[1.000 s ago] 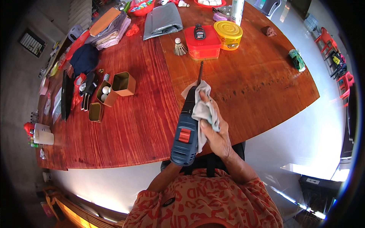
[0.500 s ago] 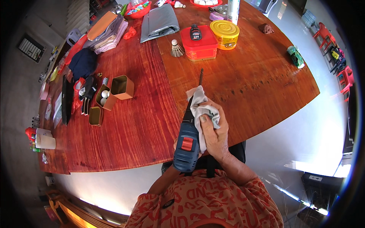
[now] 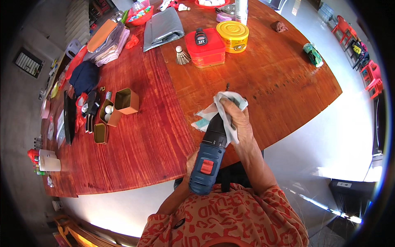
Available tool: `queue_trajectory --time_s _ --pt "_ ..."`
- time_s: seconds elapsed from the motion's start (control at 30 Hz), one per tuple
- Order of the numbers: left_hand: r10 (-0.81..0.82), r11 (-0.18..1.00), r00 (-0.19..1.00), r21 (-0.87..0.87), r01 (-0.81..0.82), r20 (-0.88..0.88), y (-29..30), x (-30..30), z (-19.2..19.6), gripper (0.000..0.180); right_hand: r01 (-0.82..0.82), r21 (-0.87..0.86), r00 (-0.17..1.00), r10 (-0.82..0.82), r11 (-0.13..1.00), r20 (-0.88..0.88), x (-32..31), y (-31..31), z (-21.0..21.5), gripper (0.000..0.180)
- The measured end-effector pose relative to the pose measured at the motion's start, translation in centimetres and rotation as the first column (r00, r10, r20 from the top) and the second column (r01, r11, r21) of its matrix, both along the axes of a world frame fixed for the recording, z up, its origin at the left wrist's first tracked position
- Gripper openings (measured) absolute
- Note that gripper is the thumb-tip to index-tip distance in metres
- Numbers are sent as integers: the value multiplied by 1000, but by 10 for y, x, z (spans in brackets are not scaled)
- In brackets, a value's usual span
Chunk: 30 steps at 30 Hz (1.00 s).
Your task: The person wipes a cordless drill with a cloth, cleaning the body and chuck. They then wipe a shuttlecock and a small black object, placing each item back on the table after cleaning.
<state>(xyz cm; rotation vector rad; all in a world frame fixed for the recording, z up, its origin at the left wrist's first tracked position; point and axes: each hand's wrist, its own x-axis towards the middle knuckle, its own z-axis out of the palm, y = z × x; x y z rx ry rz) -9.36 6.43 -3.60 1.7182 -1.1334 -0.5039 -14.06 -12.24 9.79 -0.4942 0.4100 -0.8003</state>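
A blue and black cordless drill [image 3: 204, 158] with a red switch on top points away from me, over the table's near edge. My left hand [image 3: 191, 163] is closed round the drill from below; most of its fingers are hidden behind the body. A pale cloth [image 3: 231, 127] is wrapped over the drill's front end. My right hand [image 3: 238, 117] presses that cloth onto the chuck, fingers closed on it. Beyond the cloth only the dark tip of the drill bit [image 3: 227, 87] shows. One loose corner of the cloth hangs out on the left.
A red box [image 3: 205, 53] with a battery [image 3: 200, 37] on its lid stands beside a yellow tin [image 3: 232, 35]. A shuttlecock [image 3: 182, 56] is left of it. Small open boxes [image 3: 126, 101] and a black bag [image 3: 84, 74] lie further left on the wooden table [image 3: 148, 152].
My right hand has moved forward with the cloth, over the chuck and most of the bit. The drill has tilted slightly to the right, and the view has shifted a little.
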Motion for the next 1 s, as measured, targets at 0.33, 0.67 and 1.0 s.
queue_trajectory --time_s 0.33,0.67,1.0 --pt "-81 997 970 3 82 229 4 0 -2 23 179 20 975 -180 984 130 18 -35 -14 17" --pt "-33 974 563 -153 -168 -826 -4 -6 -45 21 -34 -929 937 -312 368 -158 -11 -22 -7 32" --pt "16 995 974 -97 6 226 -22 -2 20 24 -168 -986 958 -234 0 -163 -28 17 8 30"
